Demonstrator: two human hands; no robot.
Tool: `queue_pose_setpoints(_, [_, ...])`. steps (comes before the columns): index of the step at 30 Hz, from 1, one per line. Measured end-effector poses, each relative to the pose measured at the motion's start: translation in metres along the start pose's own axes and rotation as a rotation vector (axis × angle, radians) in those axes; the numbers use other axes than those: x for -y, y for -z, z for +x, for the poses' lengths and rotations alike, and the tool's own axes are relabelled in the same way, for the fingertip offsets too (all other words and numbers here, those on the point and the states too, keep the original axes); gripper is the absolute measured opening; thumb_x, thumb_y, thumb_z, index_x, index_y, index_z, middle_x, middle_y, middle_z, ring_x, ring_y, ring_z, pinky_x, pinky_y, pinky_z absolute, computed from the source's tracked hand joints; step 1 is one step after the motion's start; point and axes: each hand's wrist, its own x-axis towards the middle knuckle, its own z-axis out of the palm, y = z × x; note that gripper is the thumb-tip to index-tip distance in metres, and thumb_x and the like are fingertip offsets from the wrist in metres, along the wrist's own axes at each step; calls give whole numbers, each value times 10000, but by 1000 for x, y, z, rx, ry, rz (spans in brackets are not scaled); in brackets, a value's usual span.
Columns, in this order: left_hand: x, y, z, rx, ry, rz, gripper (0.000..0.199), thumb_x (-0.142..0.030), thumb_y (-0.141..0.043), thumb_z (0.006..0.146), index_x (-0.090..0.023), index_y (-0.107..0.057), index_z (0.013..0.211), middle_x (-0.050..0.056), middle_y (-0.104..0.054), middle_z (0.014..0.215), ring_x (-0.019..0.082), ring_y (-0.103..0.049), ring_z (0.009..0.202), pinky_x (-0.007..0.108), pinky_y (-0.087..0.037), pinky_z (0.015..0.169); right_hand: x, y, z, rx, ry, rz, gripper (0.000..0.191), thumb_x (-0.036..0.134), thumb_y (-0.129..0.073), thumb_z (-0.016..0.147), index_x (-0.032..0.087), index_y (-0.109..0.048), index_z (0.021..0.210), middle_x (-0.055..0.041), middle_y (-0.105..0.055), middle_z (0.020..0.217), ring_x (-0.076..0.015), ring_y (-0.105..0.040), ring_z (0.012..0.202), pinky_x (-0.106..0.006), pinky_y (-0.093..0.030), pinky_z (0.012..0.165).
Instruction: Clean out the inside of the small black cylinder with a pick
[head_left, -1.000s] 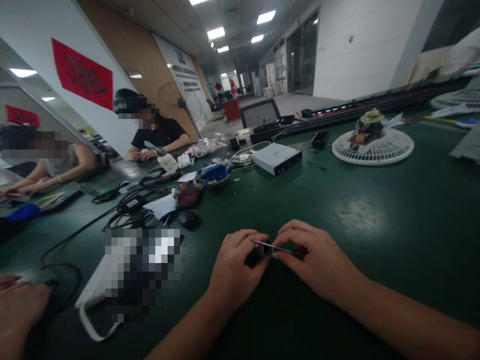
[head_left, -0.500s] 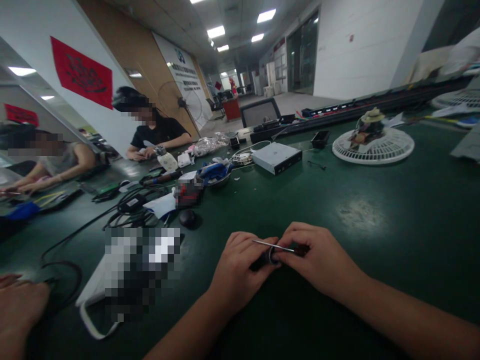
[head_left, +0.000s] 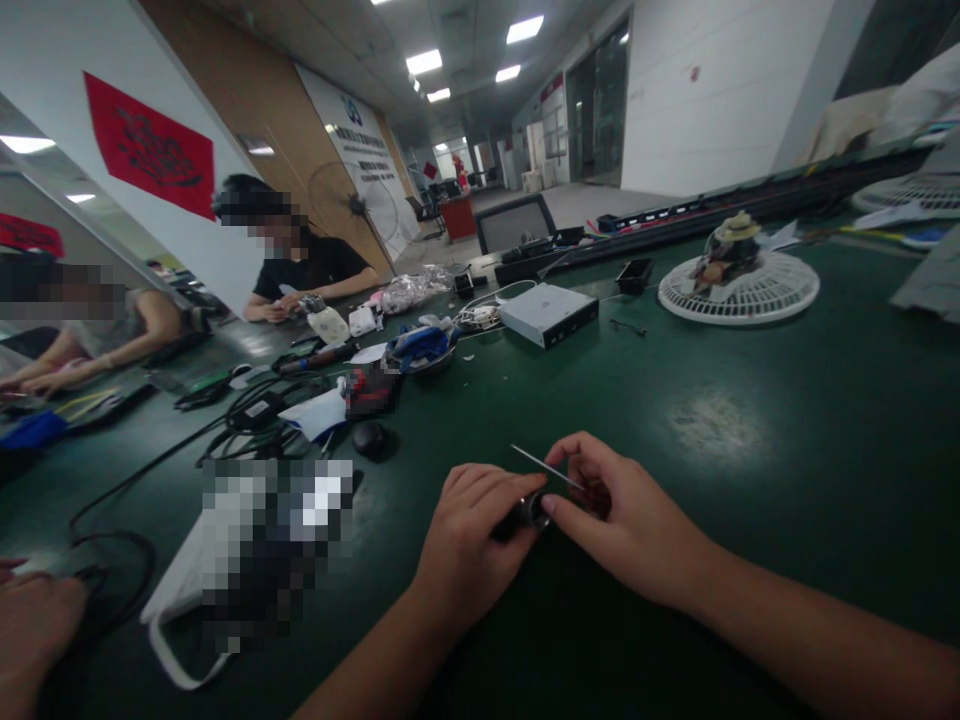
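Note:
Over the green table [head_left: 750, 520], my left hand [head_left: 472, 530] is closed around a small dark round part [head_left: 534, 508]. My right hand [head_left: 622, 520] is curled beside it, its thumb touching the edge of that part. A thin metal rod of a screwdriver [head_left: 546, 465] sticks out of the right hand toward the upper left; its handle is mostly hidden in the palm. The rod's tip is apart from the round part. What lies inside the part is too dark to tell.
A black mouse [head_left: 370, 438], cables and a blurred device lie to the left. Farther back are a disc drive [head_left: 549, 312], a blue cloth [head_left: 424, 345] in a bowl and a white fan grille [head_left: 739, 290]. Another person's hand [head_left: 37, 620] rests at the left edge; two people sit beyond.
The metal rod has swung up, away from the round part, and slants more steeply. My right hand's fingers have opened somewhat, and its thumb has moved onto the part's edge. The view has shifted slightly.

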Motion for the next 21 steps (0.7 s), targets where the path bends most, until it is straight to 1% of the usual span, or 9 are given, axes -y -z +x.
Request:
queue_pose_setpoints(2, [3,-1,-1,-40,119,22,293,-132,-721,811,-251,-675,1074,11,-746,1006,220,-667,949,400,-486,874,0,2,1,-31,11,-9,261,210,-603,907,216,-535,1158,42,-586,752,-135,-575,627,-267,-445,557])
queue_pose_setpoints(3, [6,-2,-1,-64,188,38,282,-148,-722,809,-251,-675,1067,15,-742,1006,227,-667,946,406,-491,865,0,3,2,-40,13,-25,249,206,-580,922,217,-533,1166,39,-599,762,-134,-582,623,-267,-446,555])
queue_pose_setpoints(6, [13,-3,-1,-131,373,76,261,-198,-723,809,-248,-674,1060,21,-727,975,237,-667,906,410,-506,825,0,6,4,-31,23,-116,141,194,-548,939,226,-606,1064,36,-625,750,-130,-592,613,-265,-433,543])
queue_pose_setpoints(8, [17,-3,-1,-149,427,83,211,-199,-717,805,-241,-682,1009,18,-711,945,232,-663,887,404,-509,817,0,7,4,-12,40,-170,123,181,-564,926,229,-659,989,33,-650,751,-130,-605,628,-266,-438,558])
queue_pose_setpoints(11, [19,-4,-1,-151,413,63,147,-175,-706,800,-237,-706,933,23,-677,954,219,-650,898,383,-508,816,0,7,3,-2,83,-224,153,157,-610,891,235,-713,974,22,-701,824,-140,-639,709,-275,-466,626])
queue_pose_setpoints(14, [18,-4,-2,-130,395,39,177,-158,-712,788,-254,-735,934,24,-648,968,209,-638,898,367,-506,805,0,6,3,8,131,-261,175,146,-630,879,238,-743,976,14,-718,867,-151,-649,768,-286,-473,672])
queue_pose_setpoints(17, [16,-4,-2,-126,384,41,204,-158,-717,788,-269,-745,958,20,-636,968,205,-631,896,363,-506,799,0,5,3,18,153,-288,184,147,-633,885,237,-757,988,9,-710,849,-153,-644,761,-288,-470,667])
queue_pose_setpoints(21, [13,-4,-2,-113,354,60,231,-140,-716,789,-276,-751,972,19,-629,959,205,-623,893,368,-503,803,-2,5,3,14,140,-316,222,138,-627,895,245,-775,1021,2,-704,849,-147,-643,738,-282,-473,656])
